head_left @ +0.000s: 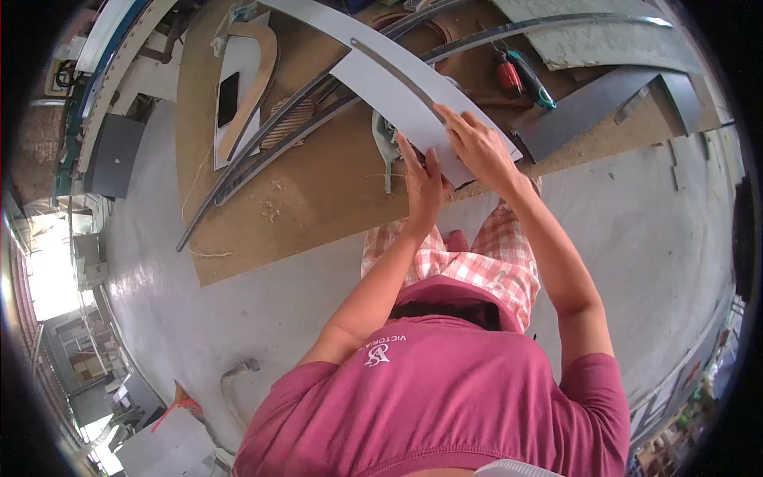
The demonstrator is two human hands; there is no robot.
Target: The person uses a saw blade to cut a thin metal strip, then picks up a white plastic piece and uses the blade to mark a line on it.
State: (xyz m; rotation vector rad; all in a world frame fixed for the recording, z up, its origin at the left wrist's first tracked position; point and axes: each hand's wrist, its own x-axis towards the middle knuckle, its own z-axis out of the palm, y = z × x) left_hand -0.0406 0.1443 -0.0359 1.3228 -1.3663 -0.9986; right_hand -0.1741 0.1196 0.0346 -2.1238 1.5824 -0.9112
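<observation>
A long white panel [373, 83] lies slanted across the brown work board, with a narrow grey curved strip [393, 71] on it. My right hand [477, 147] rests over the panel near the strip's lower end, its index finger reaching toward that end; whether it grips the strip is unclear. At the panel's left edge is my left hand [424, 176], thumb and fingers curled around something dark that I cannot make out. Just left of that hand, a pale green tool [385, 143] is partly hidden under the panel.
Long dark curved strips [274, 135] cross the brown board [310, 203]. A phone [228, 99] lies at left beside a curved brown piece [258, 60]. Red-handled pliers [509, 77], a green-handled tool [534, 79] and a dark grey angled panel [588, 111] are at right.
</observation>
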